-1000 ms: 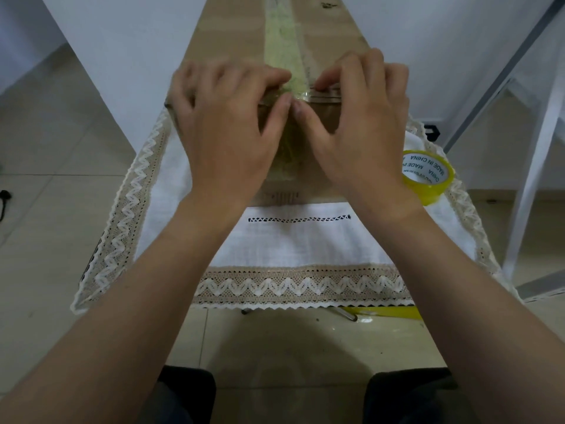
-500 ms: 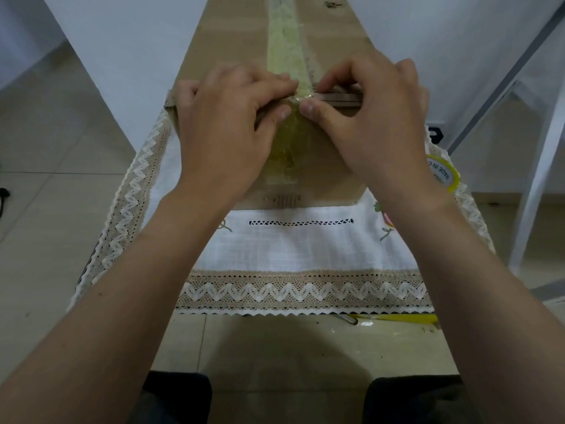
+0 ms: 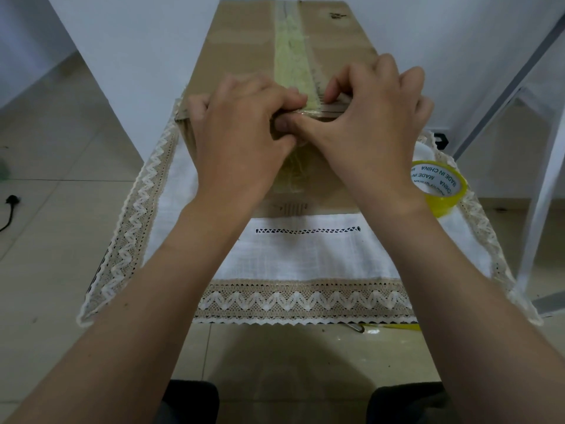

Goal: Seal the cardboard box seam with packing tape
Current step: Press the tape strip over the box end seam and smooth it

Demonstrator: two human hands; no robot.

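A tall brown cardboard box [image 3: 244, 41] stands on a small table, with a strip of yellowish packing tape [image 3: 290, 56] running along its top seam and down the near face. My left hand [image 3: 241, 133] and my right hand [image 3: 373, 123] meet at the box's near top edge. On each hand the curled fingers lie on the top and the thumb presses the front face, pinching the edge where the tape folds over. The two thumbs touch over the tape. A yellow tape roll [image 3: 440, 188] lies on the cloth just right of my right wrist.
A white lace-trimmed tablecloth [image 3: 305, 255] covers the table under the box. A white metal frame [image 3: 544, 179] stands close on the right. A yellow-handled tool [image 3: 394, 327] lies on the tiled floor below the cloth's front edge. A black plug [image 3: 10, 203] lies far left.
My fingers have curled tighter over the box's top edge and my thumbs have come together on the tape at the fold. The box and the roll have stayed in place.
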